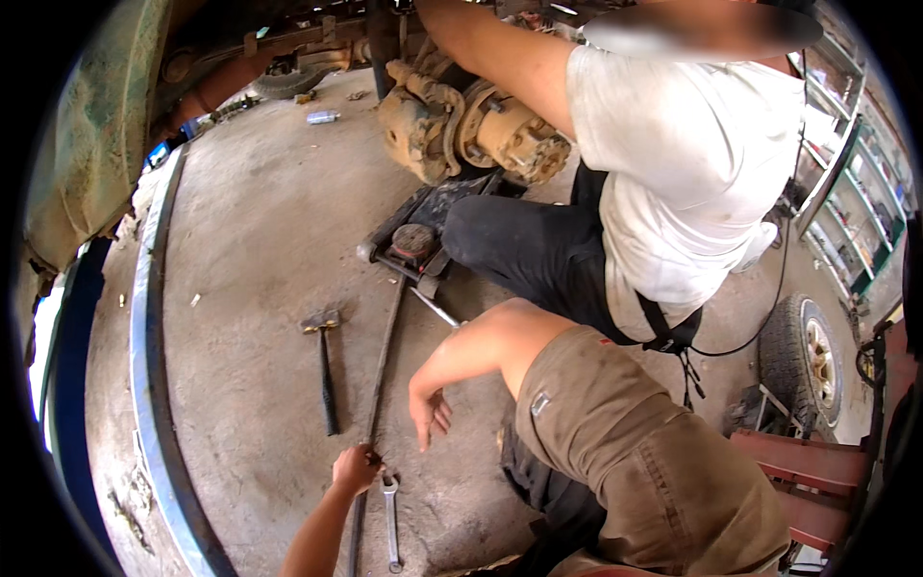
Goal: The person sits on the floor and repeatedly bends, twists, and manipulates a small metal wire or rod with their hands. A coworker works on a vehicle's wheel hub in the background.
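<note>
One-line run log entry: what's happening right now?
left hand: closed on rod | right hand: open, hanging loose | wrench: on floor, near left hand | hammer: on floor, left of rod

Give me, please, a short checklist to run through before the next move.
1. Left hand closed around long bar: ok.
2. Right hand empty: ok.
3. Hammer clear of the bar: ok, lying to its left.
4. Wrench well clear of left hand: not ok, lying close by.
5. Co-worker's knee well clear of floor jack: not ok, right beside it.
6. Dirty housing firmly seated on jack: cannot tell, contact hidden.
</note>
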`<control>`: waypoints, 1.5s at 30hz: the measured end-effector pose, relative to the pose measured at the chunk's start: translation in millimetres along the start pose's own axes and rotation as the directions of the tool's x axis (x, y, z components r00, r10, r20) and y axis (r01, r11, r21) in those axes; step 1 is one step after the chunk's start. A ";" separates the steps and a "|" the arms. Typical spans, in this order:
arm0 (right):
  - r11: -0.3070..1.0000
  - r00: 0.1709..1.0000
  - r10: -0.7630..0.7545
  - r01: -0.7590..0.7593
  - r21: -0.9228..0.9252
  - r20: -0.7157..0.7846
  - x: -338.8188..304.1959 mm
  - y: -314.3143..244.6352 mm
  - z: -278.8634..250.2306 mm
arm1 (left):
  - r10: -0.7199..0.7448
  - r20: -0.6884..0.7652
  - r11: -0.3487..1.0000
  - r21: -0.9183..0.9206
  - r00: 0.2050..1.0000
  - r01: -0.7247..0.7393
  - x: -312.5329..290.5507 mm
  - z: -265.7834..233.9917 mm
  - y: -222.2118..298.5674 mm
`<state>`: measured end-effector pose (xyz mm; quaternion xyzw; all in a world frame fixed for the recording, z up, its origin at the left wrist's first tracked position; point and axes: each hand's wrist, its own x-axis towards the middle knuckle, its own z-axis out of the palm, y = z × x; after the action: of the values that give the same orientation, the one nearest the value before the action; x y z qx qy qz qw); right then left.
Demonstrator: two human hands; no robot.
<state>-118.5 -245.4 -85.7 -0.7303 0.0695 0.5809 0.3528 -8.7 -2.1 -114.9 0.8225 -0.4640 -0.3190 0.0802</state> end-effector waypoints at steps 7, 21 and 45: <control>0.999 0.999 0.024 -0.026 0.044 0.034 6.7 -0.1 2.2 | 0.004 -0.006 1.000 -0.028 1.000 -0.004 -2.4 -5.6 19.6; 0.995 0.994 0.072 -0.077 0.059 0.079 11.2 -5.9 5.2 | -0.045 0.061 0.978 -0.199 0.997 0.056 10.1 13.6 -6.8; 0.992 0.996 -0.026 0.015 0.128 0.082 28.8 3.5 -4.6 | -0.030 0.200 0.921 -0.375 0.979 0.105 20.1 18.9 -13.5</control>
<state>-107.5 -241.9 -112.7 -0.6819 0.0841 0.6018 0.4071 -3.1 -7.9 -144.6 0.7722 -0.3695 -0.4833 0.1836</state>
